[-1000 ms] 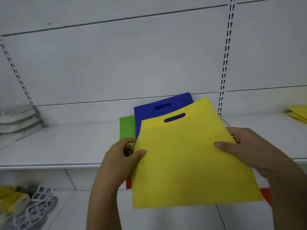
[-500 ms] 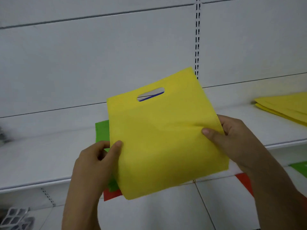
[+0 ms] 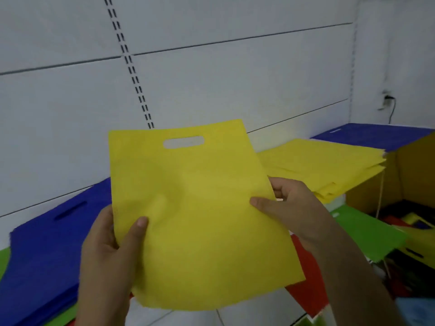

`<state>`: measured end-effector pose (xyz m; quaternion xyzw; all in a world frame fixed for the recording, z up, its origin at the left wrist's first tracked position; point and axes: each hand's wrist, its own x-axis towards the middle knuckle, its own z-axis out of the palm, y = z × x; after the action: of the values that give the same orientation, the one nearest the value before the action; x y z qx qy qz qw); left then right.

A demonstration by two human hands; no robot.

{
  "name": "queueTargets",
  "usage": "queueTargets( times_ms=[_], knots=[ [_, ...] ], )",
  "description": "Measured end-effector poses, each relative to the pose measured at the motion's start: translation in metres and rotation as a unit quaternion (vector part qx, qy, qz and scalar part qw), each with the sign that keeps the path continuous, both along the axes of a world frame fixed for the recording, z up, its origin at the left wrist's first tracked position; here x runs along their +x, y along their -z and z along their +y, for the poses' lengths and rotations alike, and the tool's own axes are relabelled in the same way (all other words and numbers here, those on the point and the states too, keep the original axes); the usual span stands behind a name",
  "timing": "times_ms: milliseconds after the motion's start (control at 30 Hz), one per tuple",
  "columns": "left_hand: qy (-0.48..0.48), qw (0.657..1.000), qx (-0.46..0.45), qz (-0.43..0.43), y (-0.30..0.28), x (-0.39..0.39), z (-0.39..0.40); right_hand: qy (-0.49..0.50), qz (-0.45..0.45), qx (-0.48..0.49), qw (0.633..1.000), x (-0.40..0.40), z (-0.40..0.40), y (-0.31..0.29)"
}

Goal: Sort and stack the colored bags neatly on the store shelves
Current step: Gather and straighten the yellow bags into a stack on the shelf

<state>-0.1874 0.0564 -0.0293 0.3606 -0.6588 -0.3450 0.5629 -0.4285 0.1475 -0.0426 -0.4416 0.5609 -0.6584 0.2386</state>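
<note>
I hold a flat yellow bag (image 3: 197, 212) with a cut-out handle upright in front of the shelf. My left hand (image 3: 110, 252) pinches its left edge, thumb on the front. My right hand (image 3: 289, 208) pinches its right edge the same way. A stack of yellow bags (image 3: 329, 165) lies on the shelf just behind and right of the held bag. A blue bag (image 3: 47, 255) lies at the lower left, over a green one (image 3: 4, 260). Red bags (image 3: 308, 283) show below the held bag.
A second blue stack (image 3: 372, 135) lies at the far right of the shelf. A green bag (image 3: 367, 234) and an open cardboard box (image 3: 404, 182) with mixed bags sit at the right. The white slotted back panel (image 3: 211, 85) rises behind.
My view has swung right and the yellow bag has travelled with it. The yellow stack, once at the far right edge, now lies right behind the held bag. Both hands keep their grip.
</note>
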Motion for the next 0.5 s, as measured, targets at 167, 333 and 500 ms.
queueTargets(
  times_ms=[167,333,500],
  knots=[
    [0.018,0.998,-0.06,0.007,0.017,-0.124,0.019,0.044,-0.034,0.016,0.998,-0.095,0.056,0.011],
    [0.001,0.996,-0.083,0.012,0.037,-0.223,0.041,0.104,-0.025,0.046,0.993,-0.173,0.098,0.033],
    [-0.006,0.996,-0.06,-0.061,0.047,-0.285,0.048,0.146,-0.021,0.06,0.987,-0.225,0.114,0.054]
  ],
)
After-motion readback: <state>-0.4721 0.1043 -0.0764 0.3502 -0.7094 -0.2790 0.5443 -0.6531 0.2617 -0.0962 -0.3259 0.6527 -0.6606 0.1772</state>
